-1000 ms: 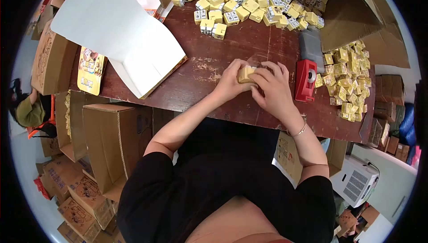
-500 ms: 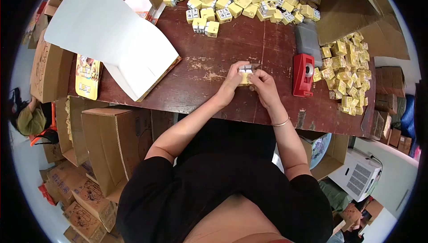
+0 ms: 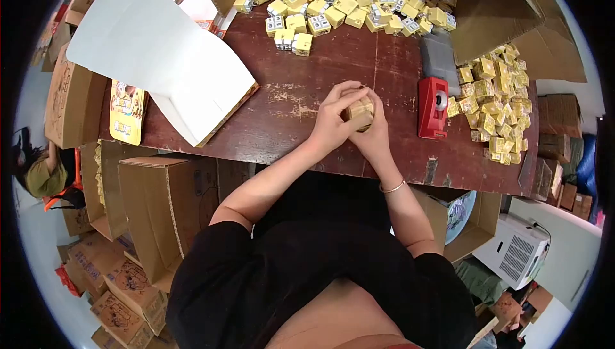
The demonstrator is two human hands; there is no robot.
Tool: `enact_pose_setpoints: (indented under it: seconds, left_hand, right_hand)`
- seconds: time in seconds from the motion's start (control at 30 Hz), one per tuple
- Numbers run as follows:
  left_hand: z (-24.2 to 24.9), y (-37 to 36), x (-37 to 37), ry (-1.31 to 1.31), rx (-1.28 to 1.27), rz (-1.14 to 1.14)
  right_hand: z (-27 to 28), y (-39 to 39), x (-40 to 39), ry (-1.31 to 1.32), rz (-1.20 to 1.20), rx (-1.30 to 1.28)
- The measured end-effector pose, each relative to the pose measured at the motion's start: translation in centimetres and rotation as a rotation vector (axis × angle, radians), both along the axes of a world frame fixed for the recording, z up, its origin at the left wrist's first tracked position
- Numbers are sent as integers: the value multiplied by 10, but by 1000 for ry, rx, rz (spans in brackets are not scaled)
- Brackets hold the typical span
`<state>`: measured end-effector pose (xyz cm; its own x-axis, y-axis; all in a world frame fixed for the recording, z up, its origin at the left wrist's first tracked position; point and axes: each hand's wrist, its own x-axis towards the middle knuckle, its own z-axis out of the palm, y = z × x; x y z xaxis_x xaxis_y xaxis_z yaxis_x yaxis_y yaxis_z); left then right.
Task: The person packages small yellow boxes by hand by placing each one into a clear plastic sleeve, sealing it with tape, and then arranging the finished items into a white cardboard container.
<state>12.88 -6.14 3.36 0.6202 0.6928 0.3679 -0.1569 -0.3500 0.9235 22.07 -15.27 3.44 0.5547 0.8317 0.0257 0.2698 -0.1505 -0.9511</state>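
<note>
My left hand (image 3: 333, 117) and my right hand (image 3: 377, 130) are both closed around a small yellow box (image 3: 360, 110) above the front middle of the table. Fingers cover much of the box, so only part of its face shows. Close by on the right stands a red tape dispenser (image 3: 433, 108). Toward the back lies a heap of yellow boxes with white-and-grey ends (image 3: 346, 4). Another pile of small yellow boxes (image 3: 493, 102) sits at the right end of the table.
A large white-lined open carton (image 3: 192, 80) and a yellow printed pouch (image 3: 127, 115) lie at left on the dark red table (image 3: 288, 134). A cardboard flap (image 3: 493, 16) stands at back right. Brown cartons (image 3: 154, 214) are below left, where another person (image 3: 48, 173) is partly visible.
The box has turned in my hands, so its white-and-grey end no longer shows. My hands have come closer together around it, my right wrist shifting slightly left.
</note>
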Motion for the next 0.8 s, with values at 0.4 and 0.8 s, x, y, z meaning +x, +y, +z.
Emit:
enact_pose_setpoints:
  seconds: [0.4,0.8]
  left_hand:
    - [31,3,21,-18,49,-159]
    - [45,-9,41,80,288,-308]
  right_hand:
    - [19,-16,15,-335,-146,90]
    - [24,-42,29,-211,-207,101]
